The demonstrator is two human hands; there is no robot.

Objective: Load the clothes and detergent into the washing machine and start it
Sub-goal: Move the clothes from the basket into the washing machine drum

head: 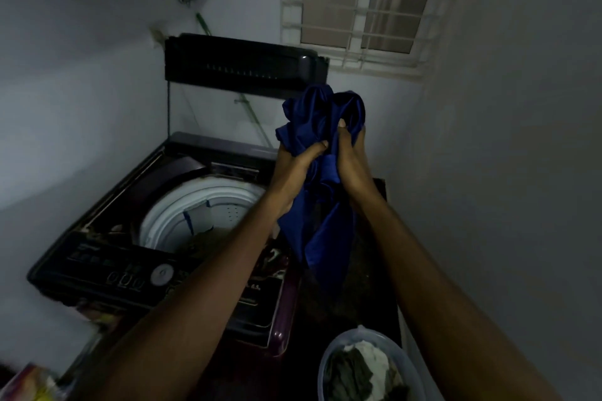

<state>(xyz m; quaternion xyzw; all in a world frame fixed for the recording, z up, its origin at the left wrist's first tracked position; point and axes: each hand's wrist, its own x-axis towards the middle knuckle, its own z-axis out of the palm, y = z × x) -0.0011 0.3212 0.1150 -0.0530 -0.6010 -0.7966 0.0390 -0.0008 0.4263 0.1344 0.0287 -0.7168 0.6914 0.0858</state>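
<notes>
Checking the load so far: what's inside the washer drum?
Dark clothing lies low in the drum, a pale piece above it. The left arm hides the drum's right side.

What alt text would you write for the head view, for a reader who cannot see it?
A left hand and a right hand grip a bunched blue garment near an open washer with laundry in its drum. A basket of clothes sits at lower right.
</notes>
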